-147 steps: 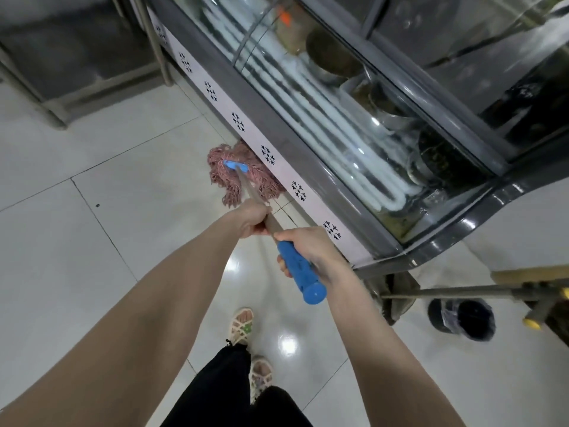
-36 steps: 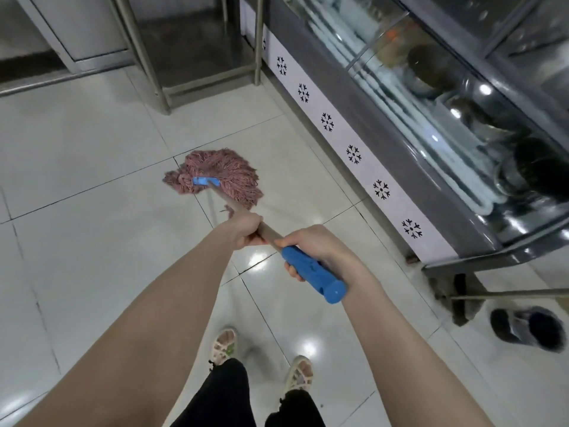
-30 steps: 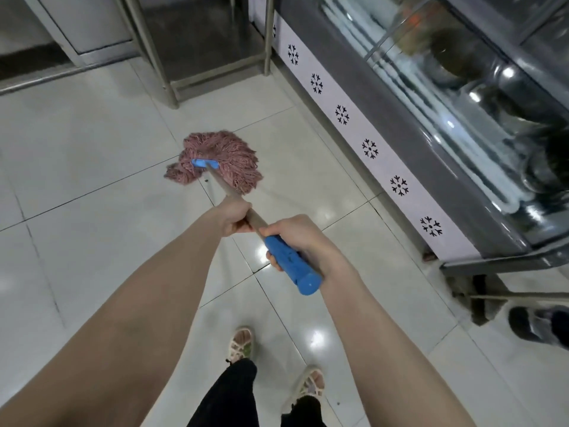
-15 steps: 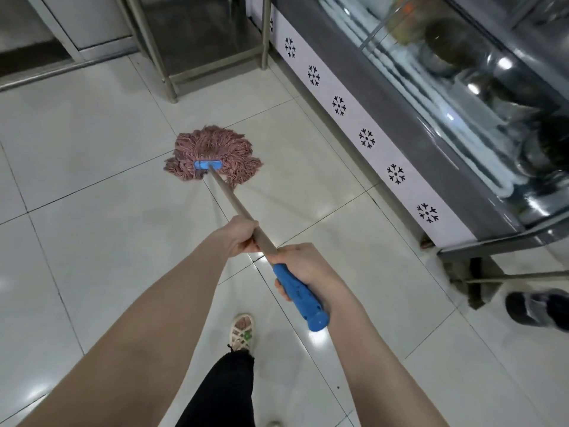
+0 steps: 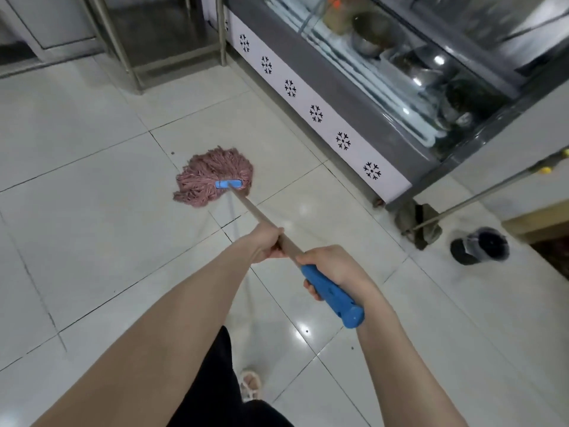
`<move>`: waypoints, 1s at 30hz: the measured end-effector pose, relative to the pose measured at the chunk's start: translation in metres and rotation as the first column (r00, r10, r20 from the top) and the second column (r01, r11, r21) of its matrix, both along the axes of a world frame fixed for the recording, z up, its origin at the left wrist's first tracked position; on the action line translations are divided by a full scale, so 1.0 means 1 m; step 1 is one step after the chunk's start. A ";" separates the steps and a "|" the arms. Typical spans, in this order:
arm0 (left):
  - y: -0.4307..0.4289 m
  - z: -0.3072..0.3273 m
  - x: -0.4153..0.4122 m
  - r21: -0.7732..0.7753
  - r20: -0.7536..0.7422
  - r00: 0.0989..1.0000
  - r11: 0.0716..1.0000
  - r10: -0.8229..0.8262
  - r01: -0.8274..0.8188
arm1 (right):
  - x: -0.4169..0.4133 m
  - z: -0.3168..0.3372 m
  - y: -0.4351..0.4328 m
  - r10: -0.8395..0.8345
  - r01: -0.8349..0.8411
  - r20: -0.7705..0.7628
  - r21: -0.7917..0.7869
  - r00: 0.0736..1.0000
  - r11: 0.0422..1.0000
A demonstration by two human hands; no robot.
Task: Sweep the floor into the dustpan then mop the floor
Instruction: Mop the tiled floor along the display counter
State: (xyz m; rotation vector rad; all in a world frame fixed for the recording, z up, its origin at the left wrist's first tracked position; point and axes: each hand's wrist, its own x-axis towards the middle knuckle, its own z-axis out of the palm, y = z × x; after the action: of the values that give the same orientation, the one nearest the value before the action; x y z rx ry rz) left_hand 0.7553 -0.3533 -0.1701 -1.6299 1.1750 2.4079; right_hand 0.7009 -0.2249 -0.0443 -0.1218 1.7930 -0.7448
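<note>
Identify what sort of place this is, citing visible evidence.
Probably a food shop or canteen: a glass-fronted chilled display case holds metal bowls, beside a steel-legged stand on a white tiled floor.

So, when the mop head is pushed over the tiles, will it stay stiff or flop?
Likely floppy: the mop head is loose strands splayed flat on the floor, so it should drag and spread. That floor looks glossy, so sliding is probably easy. The handle looks straight and rigid, so it probably will not bend.
</note>
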 end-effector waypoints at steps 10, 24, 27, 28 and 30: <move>0.103 0.007 0.018 -0.025 0.014 0.994 0.994 -0.110 0.110 | 0.034 -0.003 0.107 -0.154 0.154 0.008 -0.010 0.988 0.988; 0.131 -0.001 0.223 -0.034 0.063 0.994 0.996 -0.084 0.086 | 0.214 -0.012 0.138 -0.070 0.068 0.141 0.017 0.988 0.998; 0.133 -0.005 0.284 -0.053 0.081 0.994 0.996 -0.069 0.074 | 0.273 -0.018 0.140 -0.038 0.039 0.152 -0.004 0.988 0.999; 0.134 -0.006 0.302 -0.055 0.087 0.994 0.996 -0.065 0.070 | 0.290 -0.019 0.141 -0.035 0.038 0.165 -0.010 0.986 0.999; 0.137 -0.006 0.330 -0.057 0.102 0.993 0.996 -0.058 0.064 | 0.315 -0.020 0.145 -0.019 0.022 0.187 -0.012 0.982 1.000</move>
State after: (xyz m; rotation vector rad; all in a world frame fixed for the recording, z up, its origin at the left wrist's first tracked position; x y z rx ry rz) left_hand 1.0851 -0.2167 -0.1762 -1.6835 1.2722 2.2472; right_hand 1.0155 -0.0804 -0.0646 -0.0411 1.6125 -0.7589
